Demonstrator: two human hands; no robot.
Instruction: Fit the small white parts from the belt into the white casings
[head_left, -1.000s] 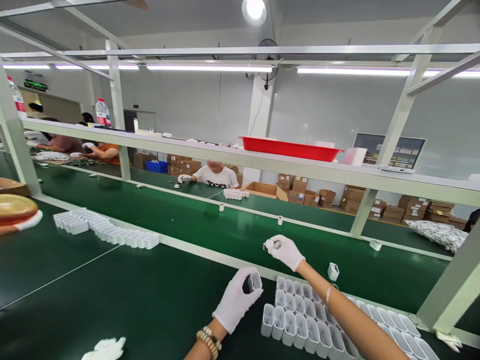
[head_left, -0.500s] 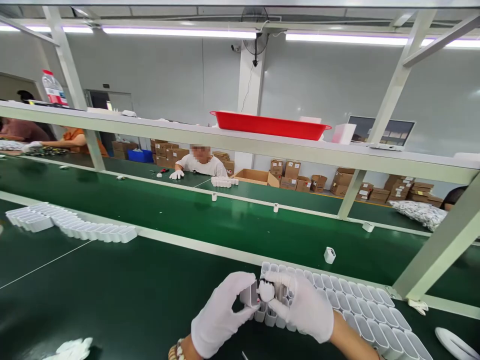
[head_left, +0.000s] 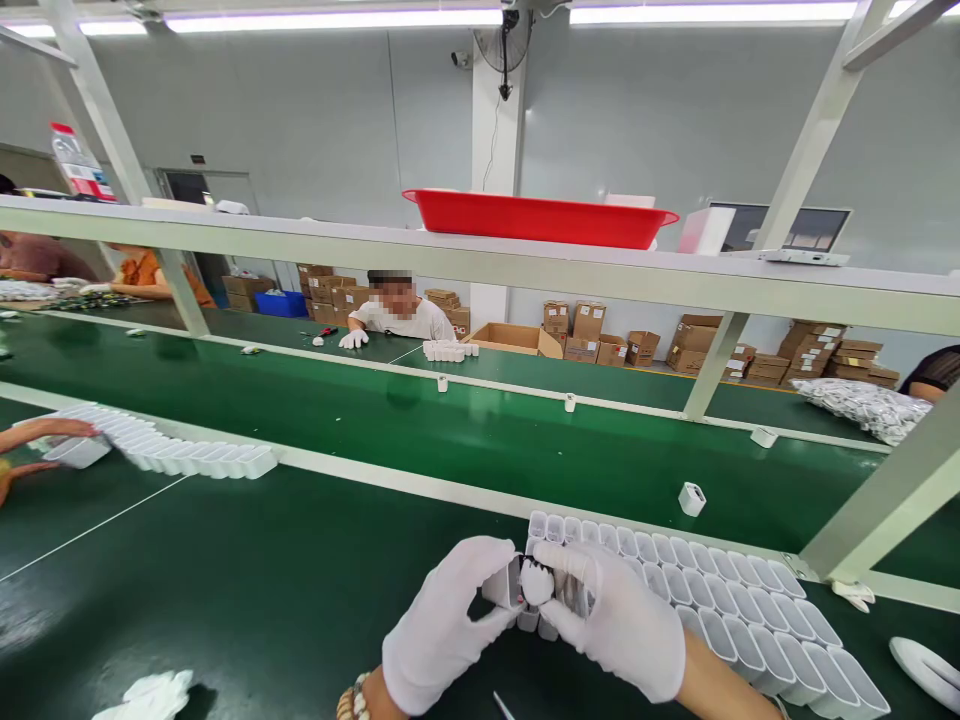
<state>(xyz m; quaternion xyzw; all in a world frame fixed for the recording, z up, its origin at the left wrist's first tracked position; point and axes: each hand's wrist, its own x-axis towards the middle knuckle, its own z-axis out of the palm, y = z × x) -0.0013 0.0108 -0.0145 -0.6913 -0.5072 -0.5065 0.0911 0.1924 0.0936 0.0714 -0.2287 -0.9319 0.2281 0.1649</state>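
Note:
My left hand [head_left: 450, 625], in a white glove, is closed on a hollow white plastic housing [head_left: 501, 585], its opening turned to the right. My right hand [head_left: 619, 625], also gloved, pinches a small white rounded part [head_left: 537, 582] with a dark top edge. Both pieces meet between my fingertips, the rounded part at the housing's mouth; how far it sits inside I cannot tell. Just behind and to the right of my hands stand rows of open white housings [head_left: 750, 640], partly covered by my right hand and forearm.
Beyond a pale rail runs a green conveyor [head_left: 487, 440] carrying several white units [head_left: 692, 499]. A shelf beam [head_left: 337, 245] holds a red tray [head_left: 540, 220]. At left, another person's hands [head_left: 52, 445] touch more housings [head_left: 202, 458]. A white cloth item [head_left: 146, 697] and a pointed metal tool [head_left: 503, 706] lie nearby.
The rounded part and the housing remain in my hands, nearly in place. The view has tilted down slightly. Another person's hands have come in at the left. Units on the conveyor have shifted right.

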